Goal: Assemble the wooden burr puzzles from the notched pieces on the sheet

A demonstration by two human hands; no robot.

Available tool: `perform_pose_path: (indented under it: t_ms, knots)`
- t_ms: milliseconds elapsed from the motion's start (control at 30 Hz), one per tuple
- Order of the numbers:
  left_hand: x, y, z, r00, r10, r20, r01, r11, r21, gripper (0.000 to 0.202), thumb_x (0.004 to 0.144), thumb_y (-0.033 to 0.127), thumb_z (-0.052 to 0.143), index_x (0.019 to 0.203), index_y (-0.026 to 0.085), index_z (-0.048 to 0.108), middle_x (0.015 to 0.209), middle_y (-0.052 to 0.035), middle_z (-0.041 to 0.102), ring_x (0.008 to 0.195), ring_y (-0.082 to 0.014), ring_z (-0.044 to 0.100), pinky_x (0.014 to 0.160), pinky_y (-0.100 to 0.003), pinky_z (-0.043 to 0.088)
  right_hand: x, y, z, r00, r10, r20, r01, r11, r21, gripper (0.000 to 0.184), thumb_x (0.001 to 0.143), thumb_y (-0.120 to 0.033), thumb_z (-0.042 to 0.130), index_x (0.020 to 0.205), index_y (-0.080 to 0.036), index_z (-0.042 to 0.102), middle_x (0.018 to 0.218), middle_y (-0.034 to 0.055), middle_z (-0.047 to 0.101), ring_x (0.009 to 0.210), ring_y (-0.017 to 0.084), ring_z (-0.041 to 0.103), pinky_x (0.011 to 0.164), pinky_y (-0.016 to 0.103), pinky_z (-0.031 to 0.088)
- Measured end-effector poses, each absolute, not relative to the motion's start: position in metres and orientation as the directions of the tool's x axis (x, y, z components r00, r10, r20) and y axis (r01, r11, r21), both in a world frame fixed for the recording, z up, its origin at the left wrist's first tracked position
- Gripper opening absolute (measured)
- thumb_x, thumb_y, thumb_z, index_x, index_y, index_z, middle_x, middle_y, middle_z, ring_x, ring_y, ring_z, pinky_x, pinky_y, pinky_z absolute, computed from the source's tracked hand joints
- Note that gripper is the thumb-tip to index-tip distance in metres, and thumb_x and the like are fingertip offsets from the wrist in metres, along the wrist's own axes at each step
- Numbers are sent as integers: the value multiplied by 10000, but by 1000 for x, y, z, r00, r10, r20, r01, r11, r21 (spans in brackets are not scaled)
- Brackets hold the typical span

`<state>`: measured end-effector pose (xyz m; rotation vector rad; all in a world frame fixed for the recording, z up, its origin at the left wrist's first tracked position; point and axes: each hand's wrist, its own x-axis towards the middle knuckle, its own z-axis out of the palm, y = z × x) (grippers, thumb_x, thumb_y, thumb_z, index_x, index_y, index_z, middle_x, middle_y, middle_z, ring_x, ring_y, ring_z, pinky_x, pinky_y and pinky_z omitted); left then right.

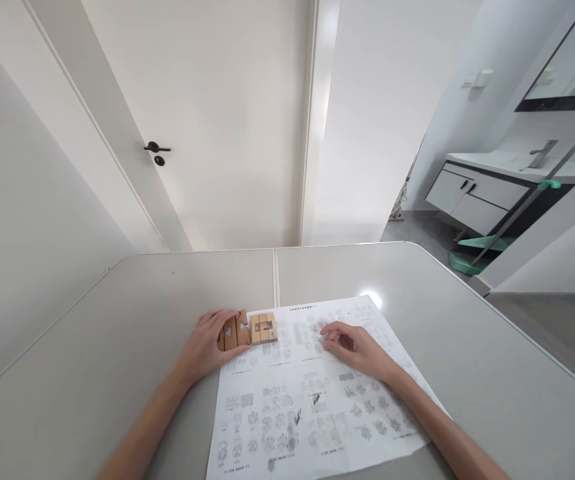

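Observation:
My left hand (pixel 211 343) is wrapped around several notched wooden puzzle pieces (pixel 236 331) standing side by side, thumb on the near side and fingers on the far side. Right beside them, a squarish block of light wooden pieces (pixel 264 328) with a cut-out in its middle rests on the top left of a printed paper sheet (pixel 327 427). The sheet carries many small grey diagrams and lines of text that I cannot read. Over its right half, my right hand (pixel 354 347) has its fingers curled in toward the thumb, and nothing shows between them.
The pale table (pixel 117 333) has a seam down its far middle. Beyond its far edge stands a white door (pixel 232 120) with a black handle (pixel 157 148). To the right are a sink cabinet (pixel 482 193) and a green dustpan (pixel 467 263) on the floor.

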<state>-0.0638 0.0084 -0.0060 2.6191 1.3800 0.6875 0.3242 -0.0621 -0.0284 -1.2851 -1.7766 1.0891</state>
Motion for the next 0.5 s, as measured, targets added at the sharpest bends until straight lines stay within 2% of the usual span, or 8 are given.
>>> perform_pose_path:
  t_ms: [500]
  knots:
    - [-75,-4,5,520,765,381,759,-618,206,634,801,522,771,1343,282,547,1272,-97,678,1166,-331,613,990,-490,520,324,-60,-29,-276,957,90,386,196,-901,255,979,-451,561,1096,-267,694,813,17,702,653,178,550,624,329,466]
